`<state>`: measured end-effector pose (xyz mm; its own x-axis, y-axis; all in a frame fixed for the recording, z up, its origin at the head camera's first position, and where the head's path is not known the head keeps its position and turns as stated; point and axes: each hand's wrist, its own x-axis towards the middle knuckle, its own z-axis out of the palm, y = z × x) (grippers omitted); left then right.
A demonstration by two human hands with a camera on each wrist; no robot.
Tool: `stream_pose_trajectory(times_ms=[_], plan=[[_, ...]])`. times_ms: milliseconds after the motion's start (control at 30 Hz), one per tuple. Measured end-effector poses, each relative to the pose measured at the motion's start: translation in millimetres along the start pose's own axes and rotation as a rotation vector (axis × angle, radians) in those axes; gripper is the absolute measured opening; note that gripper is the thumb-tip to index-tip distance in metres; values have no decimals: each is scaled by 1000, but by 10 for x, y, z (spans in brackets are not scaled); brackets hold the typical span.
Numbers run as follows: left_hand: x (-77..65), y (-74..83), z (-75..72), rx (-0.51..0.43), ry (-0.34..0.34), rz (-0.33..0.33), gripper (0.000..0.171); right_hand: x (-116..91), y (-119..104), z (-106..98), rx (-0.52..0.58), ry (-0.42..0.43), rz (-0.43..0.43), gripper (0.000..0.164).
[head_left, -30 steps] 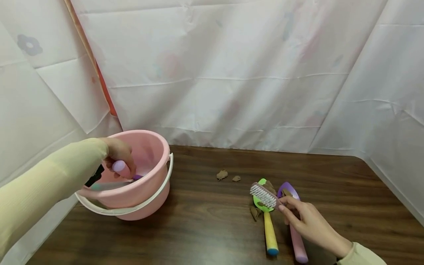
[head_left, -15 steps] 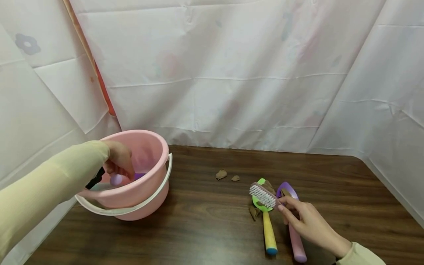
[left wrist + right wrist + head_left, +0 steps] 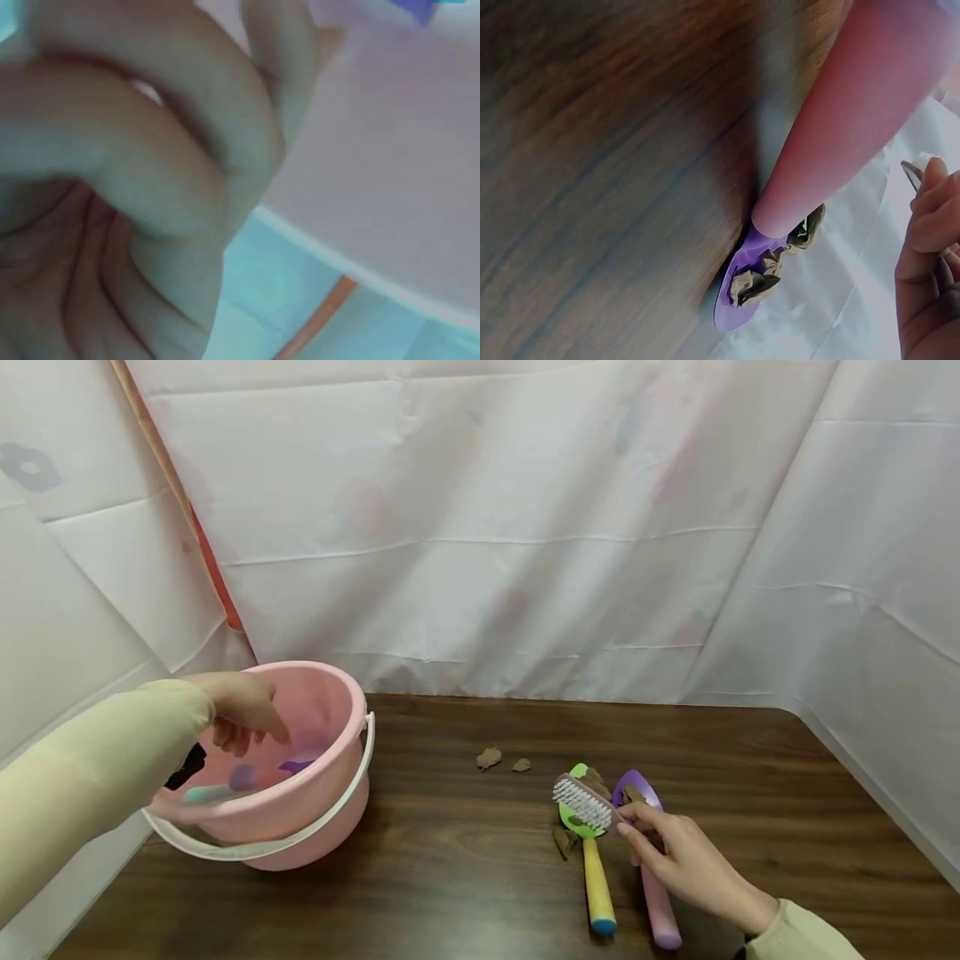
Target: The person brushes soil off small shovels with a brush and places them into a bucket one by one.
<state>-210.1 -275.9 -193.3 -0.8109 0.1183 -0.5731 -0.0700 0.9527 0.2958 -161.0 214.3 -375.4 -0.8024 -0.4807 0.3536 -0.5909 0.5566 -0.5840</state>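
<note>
In the head view my left hand is over the inside of the pink bucket, its fingers loosely curled. The left wrist view shows nothing in the palm. Below it in the bucket lie a pink-and-lilac handle with a purple part and a teal piece. My right hand pinches a small brush with white bristles, held over a green hand shovel with a yellow handle. Beside it, partly under the hand, lies a purple shovel with a pink handle. Both shovels bear dry leaves.
Two loose dry leaves lie mid-table, and another leaf lies beside the green shovel. The bucket's white handle hangs down its front. White curtains enclose the dark wooden table at the back and sides.
My left hand has let go of the pink-and-lilac handle, which now lies in the bucket, and has risen slightly. The right hand with the brush stays over the green shovel.
</note>
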Motion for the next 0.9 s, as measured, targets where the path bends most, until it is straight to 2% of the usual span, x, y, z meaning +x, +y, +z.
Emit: stream_pose_trajectory(times_ms=[100,200,300,400,467,667,900], plan=[[-42,45,-84,95,74,44,39,21,0,5,7,-17,11,12],[-120,148,-119,108,176,94,42,47,-5,11,12,-20,20,13],[-180,303,-87,105,282,154,41,64,-10,18,17,-11,17,12],[-224,470,-1,91,353,193,38,69,-10,22,23,-3,6,11],[-252,567,67,85,377,202,37,69,-8,21,28,-2,3,10],[-310,791,253,51,374,206,39,82,2,16,21,3,10,8],[-373,990,470,-17,402,266,40,96,3,22,19,13,17,8]])
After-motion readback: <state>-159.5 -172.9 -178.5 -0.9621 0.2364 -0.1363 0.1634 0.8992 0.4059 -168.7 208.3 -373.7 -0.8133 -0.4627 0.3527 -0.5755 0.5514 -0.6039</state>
